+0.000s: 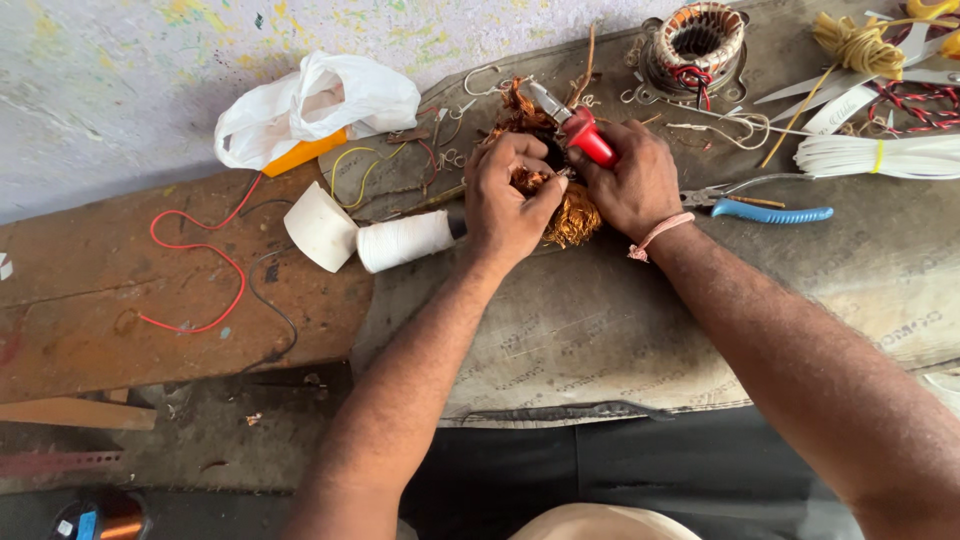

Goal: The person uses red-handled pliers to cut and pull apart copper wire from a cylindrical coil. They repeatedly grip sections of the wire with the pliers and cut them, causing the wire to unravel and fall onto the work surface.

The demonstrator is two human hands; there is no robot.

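My left hand (508,195) grips a tangled bundle of copper winding wire (573,215) that rests on a grey sack cloth (600,320). My right hand (632,178) is closed around red-handled cutters (578,125), whose metal jaws point up and left over the copper wire. Both hands press together over the bundle, hiding most of it. A pink thread band circles my right wrist.
A white thread spool (405,240) and a white paper cone (320,226) lie left of my hands. Blue-handled pliers (770,212) lie to the right. A motor stator (697,45), scissors, white sleeving (880,157), a white plastic bag (315,105) and a red wire (200,250) surround them.
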